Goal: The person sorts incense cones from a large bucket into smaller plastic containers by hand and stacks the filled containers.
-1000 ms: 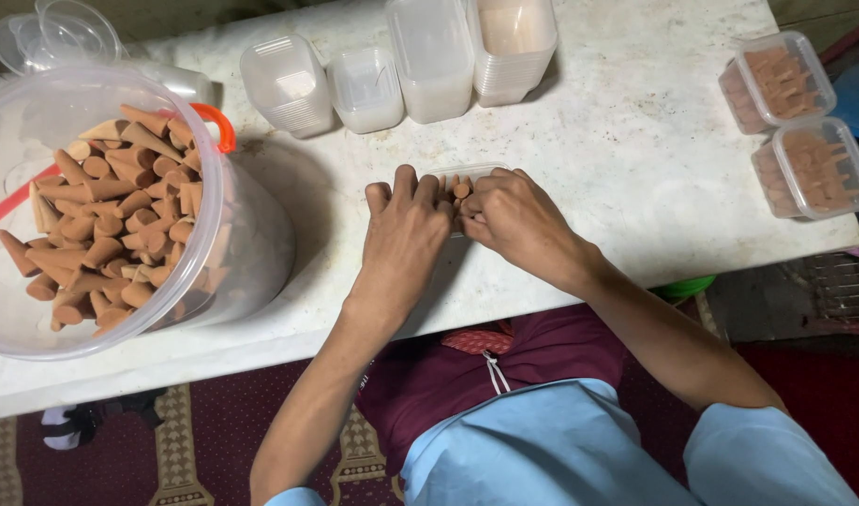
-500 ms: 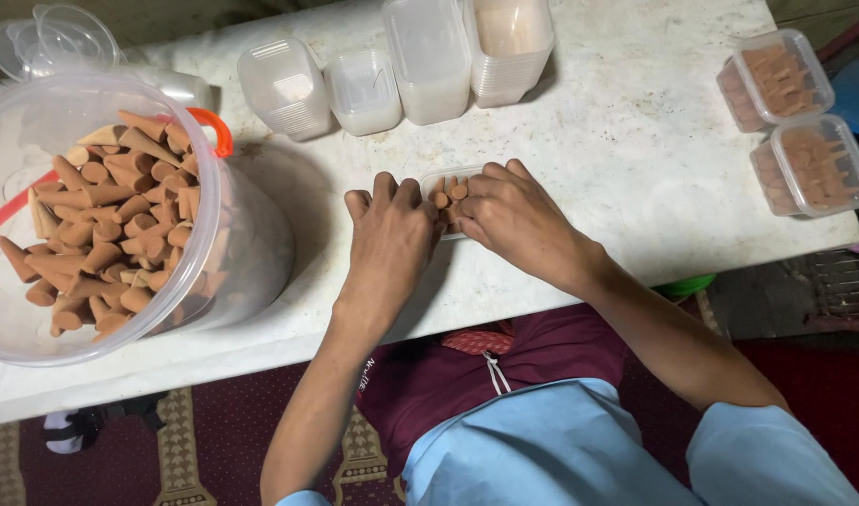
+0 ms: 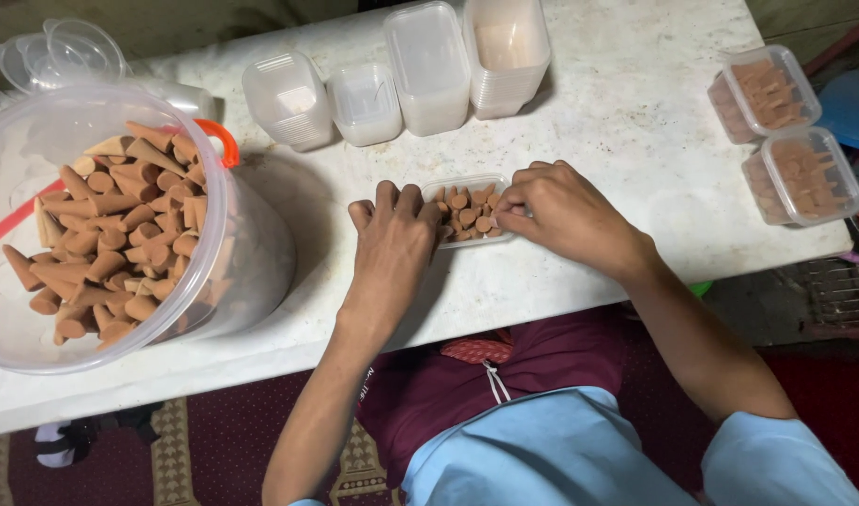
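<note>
A small clear box [image 3: 469, 212] of brown cones is sitting mid-surface; empty clear tubs [image 3: 429, 66] are standing stacked behind it, two filled, lidded boxes [image 3: 784, 134] lying far right, a big clear bucket [image 3: 111, 225] standing left.

The left hand [image 3: 392, 253] and right hand [image 3: 560, 211] have drawn apart, uncovering the small clear plastic box [image 3: 469, 212] of brown cones between them.
</note>
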